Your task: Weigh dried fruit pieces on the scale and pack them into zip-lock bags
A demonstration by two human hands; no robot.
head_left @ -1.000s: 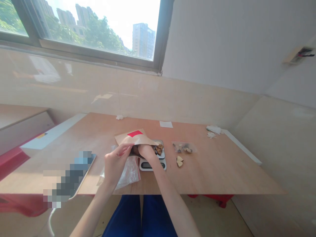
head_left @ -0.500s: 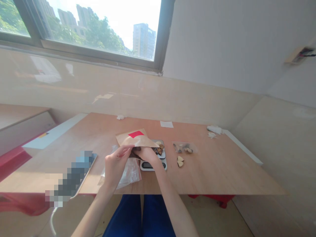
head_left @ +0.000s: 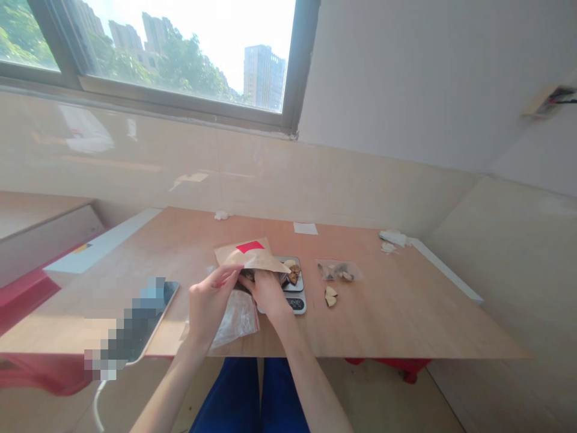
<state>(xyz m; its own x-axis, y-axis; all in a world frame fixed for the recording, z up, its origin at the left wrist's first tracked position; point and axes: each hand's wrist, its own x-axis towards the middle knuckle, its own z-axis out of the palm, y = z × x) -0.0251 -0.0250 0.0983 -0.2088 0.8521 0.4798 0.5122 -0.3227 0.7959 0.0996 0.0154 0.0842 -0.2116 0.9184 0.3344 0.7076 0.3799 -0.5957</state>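
Our left hand (head_left: 210,304) pinches the edge of a brown paper bag (head_left: 249,255), its fingers (head_left: 229,273) pressed together. Our right hand (head_left: 265,293) goes in under the bag, so we cannot tell what its fingers do. The bag sits mid-table, over a kitchen scale (head_left: 295,304) holding dried pieces (head_left: 293,273). A clear plastic bag (head_left: 237,322) lies just below.

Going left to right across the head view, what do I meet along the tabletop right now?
pixelated flat device → left hand → right hand → digital scale → small clear bag of brown pieces → crumpled white paper
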